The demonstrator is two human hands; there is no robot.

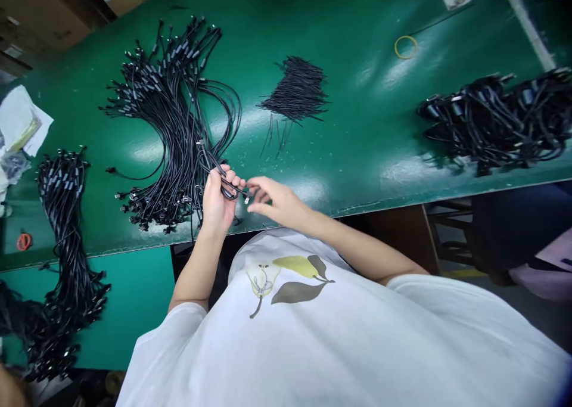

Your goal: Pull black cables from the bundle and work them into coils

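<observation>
Green bench top (357, 133) fills most of the frame. Cardboard boxes (44, 8) sit in the upper left corner. White paper sheets (18, 118) lie at far left, and a small orange-handled tool (23, 241) lies below them, too small to name.

A long bundle of black cables (62, 216) lies at left and drapes over the bench's near edge toward lower left. Right of it, a big fanned pile of black cables (170, 109) runs from upper centre-left down to the near edge.

The left hand (217, 203) is at the bottom right end of that pile, low centre of the frame. Its fingers are closed round a looped cable (229, 190), which is held just over the near edge. The loop and a metal plug end poke out to the right.

The right hand (273, 201) is just right of it, with fingers loosely apart and nothing gripped. Its fingertips are right beside the plug end; I cannot tell whether they touch it.

A heap of short black twist ties (297, 88) lies at upper centre, well apart from the hands, with a few strays below it. A yellow rubber band (406, 47) lies at upper right. A tangled heap of coiled black cables (500, 118) sits at far right. A white T-shirt with a pear print (313, 335) fills the bottom.
</observation>
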